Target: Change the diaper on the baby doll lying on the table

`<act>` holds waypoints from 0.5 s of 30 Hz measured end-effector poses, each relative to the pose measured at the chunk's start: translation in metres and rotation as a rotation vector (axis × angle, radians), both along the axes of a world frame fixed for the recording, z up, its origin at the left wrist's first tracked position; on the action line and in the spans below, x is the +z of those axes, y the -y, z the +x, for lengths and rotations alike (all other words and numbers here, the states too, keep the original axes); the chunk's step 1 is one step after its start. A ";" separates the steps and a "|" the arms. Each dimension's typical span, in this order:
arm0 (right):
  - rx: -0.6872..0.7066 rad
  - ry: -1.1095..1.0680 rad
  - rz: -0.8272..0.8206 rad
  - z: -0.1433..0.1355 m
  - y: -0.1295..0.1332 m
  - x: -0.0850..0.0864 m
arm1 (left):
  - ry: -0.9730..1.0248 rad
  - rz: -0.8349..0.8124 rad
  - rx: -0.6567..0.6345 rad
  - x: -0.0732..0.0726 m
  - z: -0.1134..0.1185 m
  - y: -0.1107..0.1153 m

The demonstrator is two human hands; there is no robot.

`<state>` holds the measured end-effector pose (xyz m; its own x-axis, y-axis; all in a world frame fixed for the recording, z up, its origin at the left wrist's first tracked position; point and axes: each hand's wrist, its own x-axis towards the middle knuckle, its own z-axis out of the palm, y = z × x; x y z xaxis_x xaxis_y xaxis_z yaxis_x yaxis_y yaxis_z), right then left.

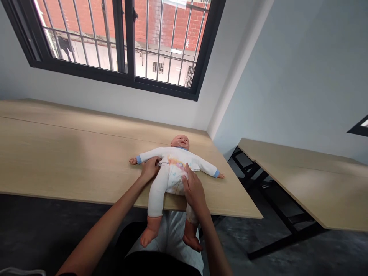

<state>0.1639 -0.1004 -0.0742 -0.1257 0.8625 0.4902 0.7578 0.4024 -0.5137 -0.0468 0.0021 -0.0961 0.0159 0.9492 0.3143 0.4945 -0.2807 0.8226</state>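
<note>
A baby doll in white clothes with blue cuffs lies on its back on the wooden table, arms spread, its feet hanging past the front edge. My left hand is at the doll's waist on the left side, fingers closed on the edge of the white shirt. On the right side, my right hand rests against the doll's belly and hip, its thumb and fingers apart. Coloured prints and stains show on the doll's front.
Behind the table are a white wall and a barred window with a dark frame. A second wooden table on black legs stands at the right, across a gap. My own lap is below the table's front edge.
</note>
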 end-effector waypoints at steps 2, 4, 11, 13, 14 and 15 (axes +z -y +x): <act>-0.004 0.000 0.004 0.000 0.000 0.000 | 0.031 -0.003 -0.015 0.001 -0.007 -0.001; -0.008 -0.001 0.011 0.000 0.000 0.000 | 0.069 -0.010 -0.056 0.001 -0.014 -0.002; -0.018 0.024 0.042 -0.002 0.003 0.001 | 0.208 -0.053 -0.188 0.007 -0.032 0.002; -0.028 0.057 0.044 -0.002 0.005 0.004 | 0.272 -0.070 -0.214 0.011 -0.034 0.004; -0.043 0.081 0.040 -0.002 0.006 0.006 | 0.310 -0.084 -0.226 0.014 -0.034 0.005; -0.062 0.110 0.030 -0.003 0.007 0.010 | 0.349 -0.098 -0.235 0.018 -0.034 0.006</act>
<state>0.1607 -0.1070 -0.0640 -0.1266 0.8553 0.5024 0.8327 0.3669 -0.4147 -0.0809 -0.0036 -0.0783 0.1439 0.9581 0.2478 0.1141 -0.2648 0.9575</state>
